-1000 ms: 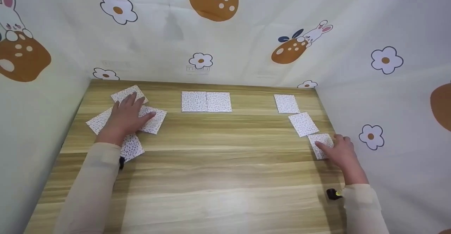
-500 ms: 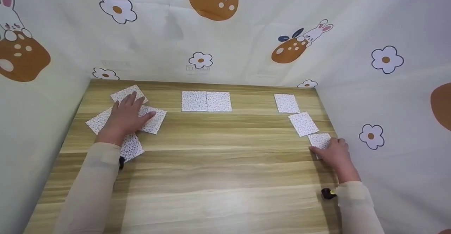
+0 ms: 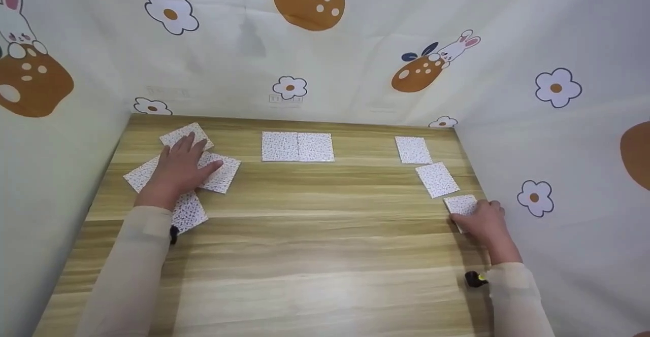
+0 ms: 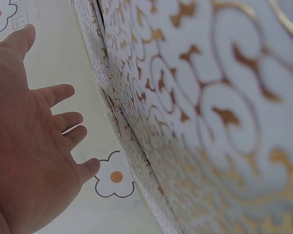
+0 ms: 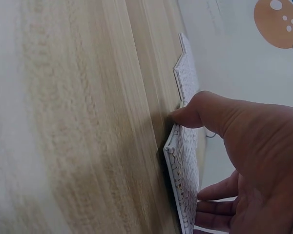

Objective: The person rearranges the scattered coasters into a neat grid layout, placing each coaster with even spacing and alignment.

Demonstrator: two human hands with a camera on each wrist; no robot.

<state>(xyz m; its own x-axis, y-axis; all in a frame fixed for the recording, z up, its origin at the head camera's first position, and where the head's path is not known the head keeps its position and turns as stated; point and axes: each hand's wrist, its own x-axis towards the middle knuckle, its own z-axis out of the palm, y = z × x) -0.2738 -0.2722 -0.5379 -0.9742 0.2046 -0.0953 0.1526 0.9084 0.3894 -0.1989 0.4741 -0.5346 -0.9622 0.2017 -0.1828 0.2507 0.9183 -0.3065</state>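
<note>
My right hand [image 3: 485,227] pinches a thin white square tile [image 3: 460,205] with a gold scroll pattern. In the right wrist view the thumb sits at the tile's [image 5: 184,168] near edge and the fingers at the opposite side. Over at the left, my left hand [image 3: 175,172] is spread out above a cluster of several like tiles, palm down, fingers apart. One tile [image 3: 190,214] shows below its wrist, another [image 3: 221,173] by the thumb, and part of the cluster is hidden under the hand. The left wrist view shows a tile's [image 4: 219,112] pattern very close.
Two tiles [image 3: 297,146] lie side by side at the back middle of the wooden table [image 3: 304,235]. Beyond the gripped tile lie a slanted tile [image 3: 437,179] and a farther tile [image 3: 413,149]. Printed fabric [image 3: 218,73] walls in the back and both sides.
The right hand has come leftward from beside the tile and taken hold of it. That tile has shifted slightly toward me, opening a small gap to the slanted one. The left hand stays nearly still.
</note>
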